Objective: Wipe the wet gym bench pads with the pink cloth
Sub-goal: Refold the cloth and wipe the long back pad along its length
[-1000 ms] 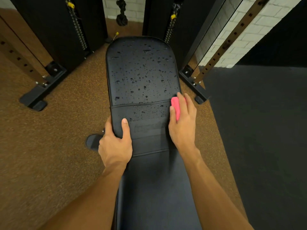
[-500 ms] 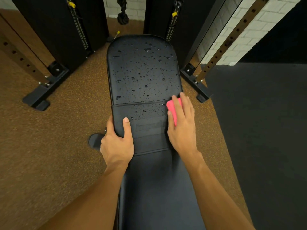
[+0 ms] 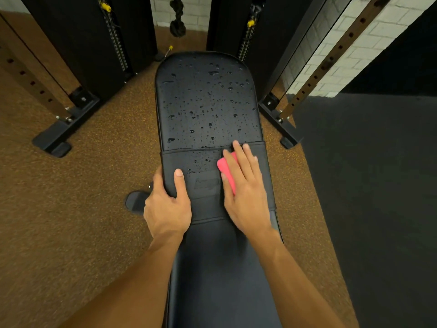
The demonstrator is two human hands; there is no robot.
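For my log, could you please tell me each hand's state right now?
Left hand: closed, gripping the bench pad at its edge.
Right hand: open, flat fingers pressing the pink cloth down.

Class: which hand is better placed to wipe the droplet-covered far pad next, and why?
The right hand: it presses the pink cloth flat just below the wet far pad. The left hand grips the left edge of the bench and holds no cloth.

Left hand [image 3: 166, 204] grips the bench pad [image 3: 208, 102] edge, thumb on top. Right hand [image 3: 246, 185] lies flat, fingers straight, pressing the pink cloth [image 3: 225, 169]. Both forearms extended forward.
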